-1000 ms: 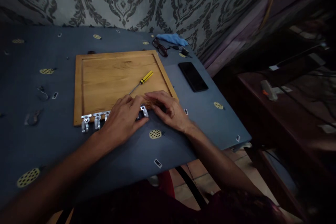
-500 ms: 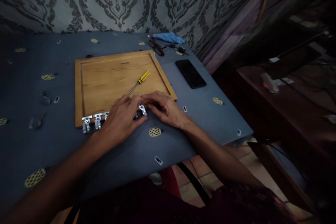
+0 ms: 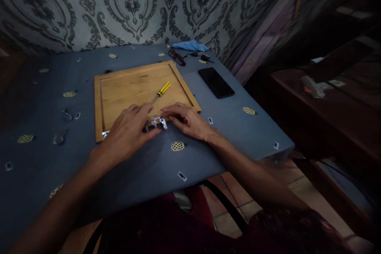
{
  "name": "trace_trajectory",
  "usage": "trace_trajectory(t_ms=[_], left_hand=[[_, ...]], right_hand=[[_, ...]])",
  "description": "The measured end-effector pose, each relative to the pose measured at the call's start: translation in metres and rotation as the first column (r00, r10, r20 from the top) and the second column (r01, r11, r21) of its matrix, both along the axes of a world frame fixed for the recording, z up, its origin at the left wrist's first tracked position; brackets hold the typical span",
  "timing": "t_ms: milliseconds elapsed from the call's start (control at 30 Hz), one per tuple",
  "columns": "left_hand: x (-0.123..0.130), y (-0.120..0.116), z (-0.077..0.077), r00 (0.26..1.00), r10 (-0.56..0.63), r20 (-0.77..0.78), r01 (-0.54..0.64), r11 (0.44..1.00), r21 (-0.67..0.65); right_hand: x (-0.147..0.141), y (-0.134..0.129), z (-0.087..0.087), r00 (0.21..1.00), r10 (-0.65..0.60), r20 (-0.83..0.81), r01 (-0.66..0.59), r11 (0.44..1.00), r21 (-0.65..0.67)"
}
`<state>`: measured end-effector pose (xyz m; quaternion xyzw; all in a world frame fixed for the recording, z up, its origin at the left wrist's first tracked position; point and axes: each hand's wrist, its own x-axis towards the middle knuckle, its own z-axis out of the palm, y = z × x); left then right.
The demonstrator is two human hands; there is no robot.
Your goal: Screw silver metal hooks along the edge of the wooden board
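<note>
Leaning over the near edge of the wooden panel (image 3: pixel 122 89), both hands at the silver fittings (image 3: pixel 163 124) set along that edge. Panel lies flat on the tabletop (image 3: pixel 238 139), raised border facing up.

Left hand (image 3: pixel 127 129): back uppermost, covering part of the row; fingers bent, thumb spread apart from them toward the near side. Cannot tell whether they grip a fitting underneath. Right hand (image 3: pixel 190 123): fingers curled at the edge just right of the end fitting, thumb lower and close by; contents of the grasp, if any, hidden.

Handling, by judgement: panel stiff, moderately heavy, unlikely to mark easily except at corners; best held by the raised border, one hand each side. Fittings look like hard, smooth metal, light and probably slippery; pinch across the flat base, thumb against the curved part.

Yellow-handled screwdriver (image 3: pixel 165 88) rests on the panel, tip toward the hands. Phone (image 3: pixel 216 82) lies right of the panel, apart from it.
</note>
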<state>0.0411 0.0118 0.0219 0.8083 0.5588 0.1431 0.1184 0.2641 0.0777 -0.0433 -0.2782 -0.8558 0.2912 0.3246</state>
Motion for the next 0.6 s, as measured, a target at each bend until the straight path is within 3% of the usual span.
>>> trace_trajectory(t_ms=[167,300,400,600], left_hand=[[-0.039,-0.006,0.009,0.977,0.114,0.180,-0.125,0.991,0.050],[-0.087,-0.005,0.009,0.916,0.298,0.270,-0.318,0.947,0.033],[-0.133,0.005,0.006,0.790,0.474,0.388,-0.525,0.851,0.028],[-0.209,0.031,-0.014,0.647,0.631,0.429,-0.705,0.708,0.022]], right_hand=[[0.000,0.002,-0.001,1.000,-0.006,-0.014,0.007,1.000,0.023],[0.001,0.004,0.000,0.998,-0.058,-0.025,0.059,0.997,0.042],[0.002,0.007,0.001,0.990,-0.131,-0.042,0.132,0.991,0.023],[0.005,0.013,-0.001,0.961,-0.271,-0.051,0.265,0.959,-0.100]])
